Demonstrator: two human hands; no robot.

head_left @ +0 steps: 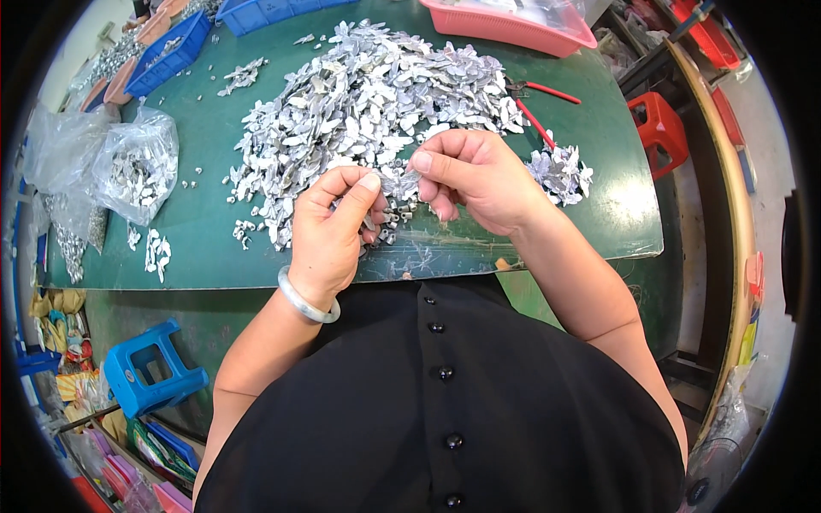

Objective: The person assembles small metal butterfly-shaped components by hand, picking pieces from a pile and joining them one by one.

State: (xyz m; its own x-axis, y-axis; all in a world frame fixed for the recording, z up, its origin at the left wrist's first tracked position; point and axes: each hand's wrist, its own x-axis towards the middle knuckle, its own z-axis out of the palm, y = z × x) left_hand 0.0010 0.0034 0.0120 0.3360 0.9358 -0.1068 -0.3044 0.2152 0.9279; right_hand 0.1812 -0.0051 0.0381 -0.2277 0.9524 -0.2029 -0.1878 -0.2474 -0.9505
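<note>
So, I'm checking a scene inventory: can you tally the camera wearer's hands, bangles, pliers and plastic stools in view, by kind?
Bare hands: 2 (left hand, right hand)
Plastic stools: 2 (blue stool, red stool)
Red-handled pliers: 1
Pale bangle: 1
Total: 6

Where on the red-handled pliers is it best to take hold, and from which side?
Probably around both red handles, the right hand coming from the right. They spread toward that side, away from the large pile of silvery pieces, at whose edge the head lies. The tip of the lower handle lies by a smaller heap, so gripping short of it may be cleaner.
</note>
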